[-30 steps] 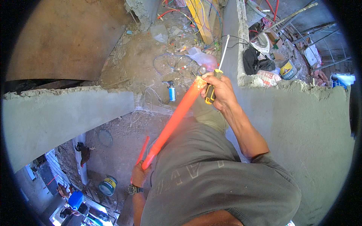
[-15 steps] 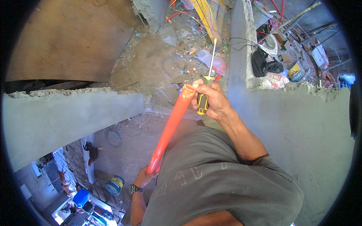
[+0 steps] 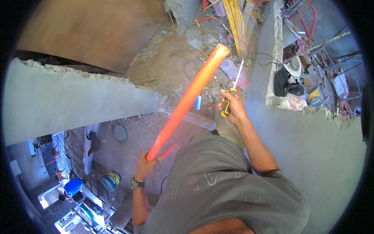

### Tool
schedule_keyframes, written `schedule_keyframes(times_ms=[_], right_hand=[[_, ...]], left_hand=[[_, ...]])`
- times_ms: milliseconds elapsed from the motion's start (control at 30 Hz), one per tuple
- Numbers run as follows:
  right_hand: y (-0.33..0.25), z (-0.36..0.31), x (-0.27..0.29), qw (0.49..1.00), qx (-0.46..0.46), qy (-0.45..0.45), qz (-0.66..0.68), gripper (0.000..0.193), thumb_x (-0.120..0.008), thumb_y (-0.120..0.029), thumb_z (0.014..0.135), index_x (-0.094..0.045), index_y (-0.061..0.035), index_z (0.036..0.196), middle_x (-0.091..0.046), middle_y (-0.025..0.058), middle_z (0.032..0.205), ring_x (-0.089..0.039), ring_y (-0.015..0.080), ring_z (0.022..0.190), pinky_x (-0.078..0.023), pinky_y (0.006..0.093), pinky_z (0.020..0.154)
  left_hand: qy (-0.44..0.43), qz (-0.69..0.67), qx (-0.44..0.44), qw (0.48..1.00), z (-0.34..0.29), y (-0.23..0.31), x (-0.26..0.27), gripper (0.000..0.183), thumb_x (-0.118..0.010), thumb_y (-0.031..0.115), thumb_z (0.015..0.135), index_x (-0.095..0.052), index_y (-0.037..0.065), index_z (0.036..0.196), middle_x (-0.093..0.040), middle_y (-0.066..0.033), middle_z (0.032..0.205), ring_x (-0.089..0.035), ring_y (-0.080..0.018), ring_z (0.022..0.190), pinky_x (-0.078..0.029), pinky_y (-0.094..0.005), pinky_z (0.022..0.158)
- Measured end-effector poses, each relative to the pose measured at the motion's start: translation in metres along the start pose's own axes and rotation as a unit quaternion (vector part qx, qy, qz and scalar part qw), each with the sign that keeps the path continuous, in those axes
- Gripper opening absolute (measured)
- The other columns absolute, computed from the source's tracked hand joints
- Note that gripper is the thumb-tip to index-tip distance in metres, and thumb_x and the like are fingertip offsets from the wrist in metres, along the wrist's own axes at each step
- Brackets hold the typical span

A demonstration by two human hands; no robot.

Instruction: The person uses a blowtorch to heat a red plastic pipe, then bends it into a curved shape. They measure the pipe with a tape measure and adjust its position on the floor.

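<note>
An orange-red plastic pipe (image 3: 185, 100) slants up and to the right across the middle of the view. Its lower end is in my left hand (image 3: 146, 165), closed round it, with a watch on the wrist. A thinner red piece (image 3: 168, 150), blurred, sticks out beside that hand; I cannot tell whether it is gripped too. My right hand (image 3: 233, 105) is wrapped round the yellow-and-black handle of a screwdriver (image 3: 226, 107), whose shaft points up and away. The pipe's far end is apart from my right hand.
Low grey rendered walls (image 3: 82, 107) with rough tops stand on both sides. Ahead lie rubble, loose wires and a yellow ladder-like piece (image 3: 236, 29). Beyond the right wall are a bucket (image 3: 314, 96) and a black bag (image 3: 283, 82). Another bucket (image 3: 111, 181) stands lower left.
The pipe's far end has come away from my right hand and swung up and forward. My right hand, still with the screwdriver, has shifted right and slightly down.
</note>
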State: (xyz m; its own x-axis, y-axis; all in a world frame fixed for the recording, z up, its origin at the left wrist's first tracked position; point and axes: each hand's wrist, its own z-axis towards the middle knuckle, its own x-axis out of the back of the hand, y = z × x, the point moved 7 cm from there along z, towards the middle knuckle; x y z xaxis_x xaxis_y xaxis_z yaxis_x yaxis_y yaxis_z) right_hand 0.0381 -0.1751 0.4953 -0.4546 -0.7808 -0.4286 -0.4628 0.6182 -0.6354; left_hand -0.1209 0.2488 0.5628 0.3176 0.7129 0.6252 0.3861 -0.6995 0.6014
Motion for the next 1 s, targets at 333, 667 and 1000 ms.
schedule_keyframes(times_ms=[333, 667, 1000], right_hand=[[0.092, 0.031, 0.051, 0.994, -0.095, 0.046, -0.037, 0.012, -0.070, -0.013, 0.095, -0.061, -0.0053, 0.098, -0.058, 0.0039, 0.070, -0.061, 0.0209, 0.054, -0.051, 0.0364, 0.047], [0.157, 0.039, 0.093, 0.971, -0.101, 0.031, -0.215, 0.023, -0.079, -0.023, 0.091, -0.064, -0.0055, 0.092, -0.060, 0.0028, 0.069, -0.058, 0.0158, 0.051, -0.047, 0.0319, 0.044], [0.142, 0.088, 0.049, 0.988, -0.038, 0.086, -0.121, 0.046, -0.086, -0.038, 0.086, -0.057, -0.0063, 0.102, -0.066, 0.0057, 0.080, -0.062, 0.0157, 0.057, -0.050, 0.0297, 0.046]], left_hand=[[0.259, -0.060, -0.024, 0.964, -0.019, 0.031, 0.106, 0.034, -0.086, 0.021, 0.084, -0.056, 0.006, 0.087, -0.057, 0.0006, 0.078, -0.052, -0.0135, 0.067, -0.044, -0.0319, 0.062], [0.300, -0.361, -0.178, 0.865, -0.078, -0.002, 0.114, 0.021, -0.066, 0.011, 0.093, -0.045, 0.011, 0.090, -0.046, -0.0006, 0.072, -0.044, -0.0106, 0.055, -0.042, -0.0286, 0.052], [0.250, -0.555, -0.233, 0.758, -0.110, -0.052, 0.078, 0.027, -0.059, 0.028, 0.105, -0.044, 0.014, 0.087, -0.041, -0.0007, 0.066, -0.042, -0.0126, 0.051, -0.042, -0.0294, 0.053]])
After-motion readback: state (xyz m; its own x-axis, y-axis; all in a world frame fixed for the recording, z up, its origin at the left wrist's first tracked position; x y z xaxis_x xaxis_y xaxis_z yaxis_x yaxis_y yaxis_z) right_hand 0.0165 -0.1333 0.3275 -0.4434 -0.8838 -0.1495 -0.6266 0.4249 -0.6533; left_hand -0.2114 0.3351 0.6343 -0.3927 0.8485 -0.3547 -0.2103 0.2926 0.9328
